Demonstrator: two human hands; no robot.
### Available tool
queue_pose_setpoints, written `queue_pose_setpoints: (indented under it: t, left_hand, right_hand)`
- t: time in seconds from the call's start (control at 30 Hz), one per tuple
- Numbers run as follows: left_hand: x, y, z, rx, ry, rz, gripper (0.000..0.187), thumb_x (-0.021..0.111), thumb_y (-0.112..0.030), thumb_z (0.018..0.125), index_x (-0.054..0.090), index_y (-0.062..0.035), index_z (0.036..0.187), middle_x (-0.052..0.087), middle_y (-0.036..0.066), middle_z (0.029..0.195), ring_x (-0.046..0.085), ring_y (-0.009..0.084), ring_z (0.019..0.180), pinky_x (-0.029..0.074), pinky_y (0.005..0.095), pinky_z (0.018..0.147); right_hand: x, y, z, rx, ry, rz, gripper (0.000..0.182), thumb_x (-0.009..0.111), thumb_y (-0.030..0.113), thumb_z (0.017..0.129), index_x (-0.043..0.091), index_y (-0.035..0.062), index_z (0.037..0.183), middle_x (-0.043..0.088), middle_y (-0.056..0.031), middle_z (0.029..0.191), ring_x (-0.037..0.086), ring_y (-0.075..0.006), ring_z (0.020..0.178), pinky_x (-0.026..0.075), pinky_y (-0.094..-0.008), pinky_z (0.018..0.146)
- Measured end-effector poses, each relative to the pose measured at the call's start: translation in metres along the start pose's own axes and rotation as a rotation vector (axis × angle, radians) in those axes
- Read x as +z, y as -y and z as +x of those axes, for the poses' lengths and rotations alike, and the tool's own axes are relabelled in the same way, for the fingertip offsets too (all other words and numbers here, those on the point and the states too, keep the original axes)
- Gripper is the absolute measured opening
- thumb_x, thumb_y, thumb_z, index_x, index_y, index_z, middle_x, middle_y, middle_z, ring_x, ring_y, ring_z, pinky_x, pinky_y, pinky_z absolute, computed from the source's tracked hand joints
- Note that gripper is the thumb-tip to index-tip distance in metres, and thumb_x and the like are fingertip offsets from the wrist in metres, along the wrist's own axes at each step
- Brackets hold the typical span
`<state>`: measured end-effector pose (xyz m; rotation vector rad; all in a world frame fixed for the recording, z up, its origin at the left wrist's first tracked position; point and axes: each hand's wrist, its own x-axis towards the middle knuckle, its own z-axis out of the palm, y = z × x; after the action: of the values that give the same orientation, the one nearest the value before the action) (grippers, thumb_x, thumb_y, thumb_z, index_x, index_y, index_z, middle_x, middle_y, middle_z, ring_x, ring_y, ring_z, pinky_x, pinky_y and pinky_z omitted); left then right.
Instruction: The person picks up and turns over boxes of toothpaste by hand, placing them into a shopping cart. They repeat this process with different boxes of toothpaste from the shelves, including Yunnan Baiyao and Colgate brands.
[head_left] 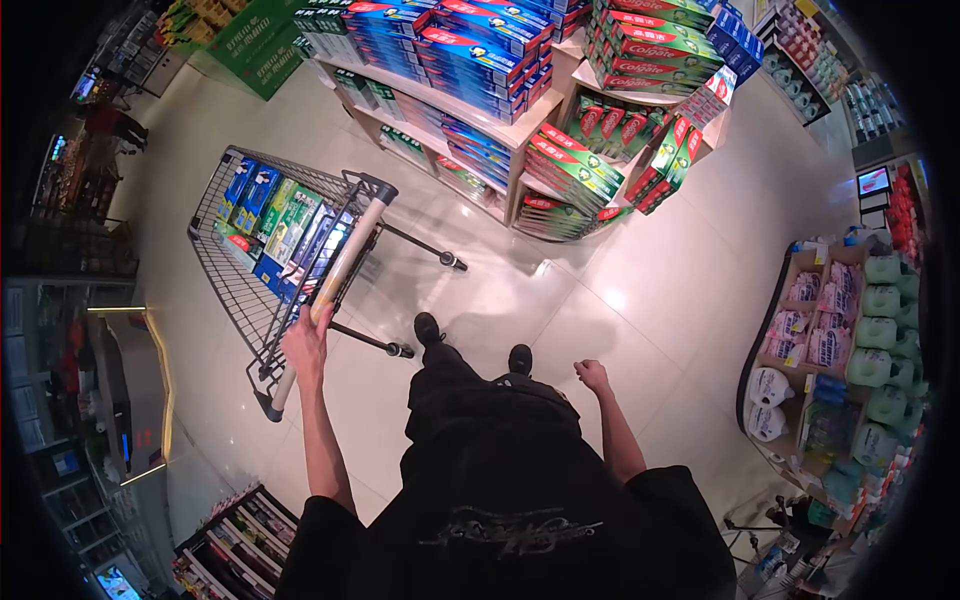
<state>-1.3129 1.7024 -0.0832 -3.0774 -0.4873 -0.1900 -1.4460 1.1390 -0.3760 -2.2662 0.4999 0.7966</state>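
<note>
My left hand (pixel 305 348) is wrapped round the pale handle (pixel 352 247) of a shopping cart (pixel 222 268), which stands at an angle to my left. Inside the wire basket lie several toothpaste boxes (pixel 292 222) in blue, green and white, packed toward its far end. My right hand (pixel 592 375) hangs at my side over the floor, its fingers curled in with nothing seen in them. It touches neither the cart nor any shelf.
Ahead, a rounded wooden display shelf (pixel 500 120) is stacked with toothpaste boxes. On the right stands a shelf of jugs and packs (pixel 840 310). A green promotional box (pixel 262 55) is at the far left. A low rack (pixel 240 540) sits behind me on the left. Tiled floor (pixel 540 295) lies between.
</note>
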Motion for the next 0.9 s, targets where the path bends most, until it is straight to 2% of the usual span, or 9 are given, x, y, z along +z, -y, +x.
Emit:
queue_pose_setpoints:
  t: [0.07,0.27,0.4,0.47,0.5,0.6,0.73,0.8,0.9]
  left_hand:
    - [0.006,0.018,0.013,0.006,-0.014,0.027,0.054,0.050,-0.059,0.089,0.054,-0.0064,0.078,0.059,0.016,0.055,0.061,0.0370,0.053,0.046,0.0465,0.047]
    - [0.010,0.070,0.113,-0.013,0.094,0.013,0.059,0.040,-0.063,0.091,0.055,-0.0063,0.086,0.061,0.019,0.061,0.062,0.0408,0.061,0.047,0.0501,0.052]
    - [0.018,0.104,0.173,0.015,0.089,-0.027,0.061,0.039,-0.064,0.090,0.058,-0.0069,0.087,0.062,0.021,0.065,0.063,0.0418,0.065,0.047,0.0518,0.056]
    - [0.020,0.119,0.202,-0.017,0.110,-0.006,0.064,0.037,-0.068,0.088,0.060,-0.0085,0.091,0.063,0.020,0.066,0.064,0.0413,0.067,0.048,0.0518,0.058]
    - [0.022,0.126,0.218,-0.023,0.125,0.001,0.068,0.034,-0.071,0.087,0.062,-0.0103,0.096,0.064,0.019,0.067,0.064,0.0408,0.069,0.048,0.0515,0.059]
    - [0.024,0.141,0.253,-0.012,0.076,-0.001,0.069,0.032,-0.072,0.087,0.063,-0.0107,0.094,0.065,0.018,0.068,0.064,0.0408,0.071,0.048,0.0516,0.060]
    - [0.044,0.174,0.305,0.009,0.072,0.032,0.072,0.030,-0.073,0.087,0.064,-0.0102,0.093,0.065,0.019,0.069,0.064,0.0414,0.072,0.049,0.0517,0.062]
    - [0.053,0.181,0.324,-0.004,0.005,0.014,0.073,0.030,-0.073,0.087,0.065,-0.0094,0.093,0.065,0.021,0.071,0.064,0.0419,0.072,0.049,0.0520,0.063]
    - [0.052,0.196,0.351,0.013,0.062,0.037,0.074,0.029,-0.073,0.087,0.064,-0.0088,0.095,0.065,0.022,0.072,0.064,0.0425,0.073,0.049,0.0522,0.063]
  right_hand:
    - [0.000,0.015,0.006,-0.039,-0.044,-0.005,0.043,0.056,0.038,0.085,0.069,-0.0029,0.090,0.069,-0.0129,0.077,0.068,-0.0204,0.067,0.053,-0.0338,0.068]
    - [0.023,0.097,-0.003,0.052,-0.076,-0.028,0.043,0.056,0.040,0.084,0.070,0.0002,0.093,0.069,-0.0142,0.079,0.068,-0.0237,0.074,0.053,-0.0357,0.074]
    - [0.049,0.149,-0.011,0.109,-0.040,-0.055,0.044,0.057,0.042,0.083,0.070,0.0022,0.098,0.070,-0.0159,0.087,0.067,-0.0289,0.085,0.052,-0.0382,0.080]
    - [0.067,0.170,-0.013,0.078,-0.036,-0.112,0.044,0.058,0.042,0.083,0.070,0.0023,0.098,0.069,-0.0169,0.094,0.066,-0.0313,0.091,0.051,-0.0393,0.084]
    - [0.069,0.187,-0.016,0.146,-0.016,-0.105,0.043,0.057,0.041,0.083,0.070,0.0031,0.100,0.069,-0.0180,0.098,0.065,-0.0323,0.096,0.050,-0.0400,0.087]
    - [0.076,0.222,-0.009,0.171,-0.013,-0.128,0.042,0.057,0.039,0.084,0.068,0.0031,0.103,0.068,-0.0193,0.097,0.064,-0.0333,0.096,0.050,-0.0410,0.089]
    - [0.067,0.284,0.018,0.032,-0.125,-0.276,0.047,0.059,0.035,0.083,0.060,0.0008,0.116,0.064,-0.0223,0.107,0.061,-0.0353,0.103,0.048,-0.0423,0.092]
    - [0.049,0.320,0.044,-0.100,-0.232,-0.315,0.043,0.061,0.029,0.082,0.056,-0.0018,0.111,0.061,-0.0228,0.107,0.059,-0.0373,0.102,0.049,-0.0441,0.088]
    - [0.015,0.390,0.082,-0.239,-0.354,-0.303,0.049,0.060,0.023,0.082,0.049,-0.0025,0.122,0.055,-0.0234,0.119,0.052,-0.0370,0.112,0.046,-0.0433,0.094]
